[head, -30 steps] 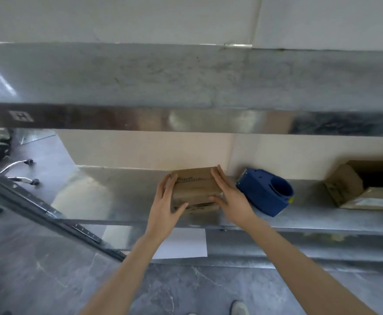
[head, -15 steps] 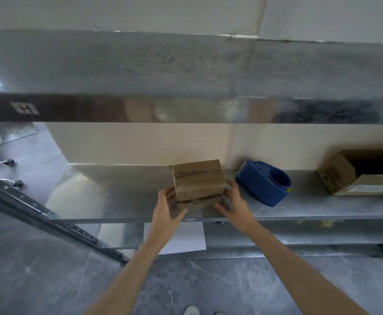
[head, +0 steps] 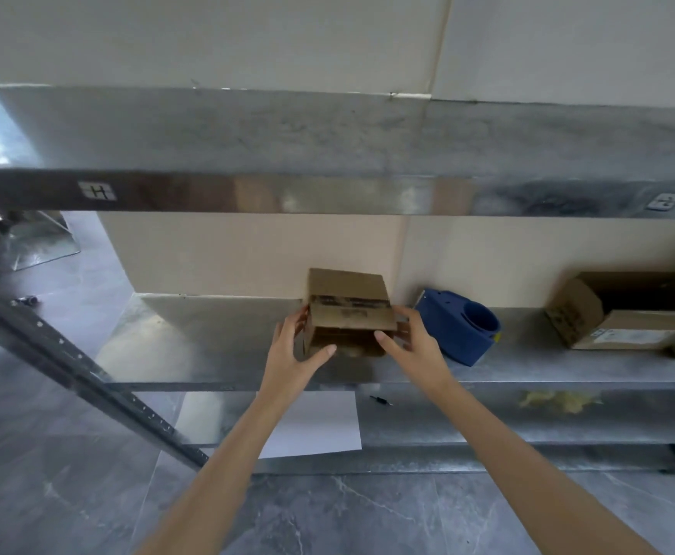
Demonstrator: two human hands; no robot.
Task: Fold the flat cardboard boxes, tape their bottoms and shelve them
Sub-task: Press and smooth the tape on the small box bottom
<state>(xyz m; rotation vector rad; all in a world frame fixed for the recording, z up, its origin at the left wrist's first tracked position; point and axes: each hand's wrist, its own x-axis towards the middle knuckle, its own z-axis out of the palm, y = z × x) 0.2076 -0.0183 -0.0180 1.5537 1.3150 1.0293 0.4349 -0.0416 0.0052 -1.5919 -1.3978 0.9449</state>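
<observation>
Box (head: 347,314) sits on shelf (head: 207,346), gripped between left hand (head: 293,354) and right hand (head: 414,348) fingers (head: 407,317).

Box (head: 347,310) tipped back; left hand (head: 293,354), right hand (head: 412,346) slid lower.

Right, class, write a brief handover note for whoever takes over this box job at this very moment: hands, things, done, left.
Left hand holds the small box by its left side; right hand holds its right side.
The small box is at the middle shelf by the wall, tape dispenser to its right, a bigger box farther right.
Done: small box folded and brought to the shelf.
Left: release it; bottom taping not visible.
</observation>
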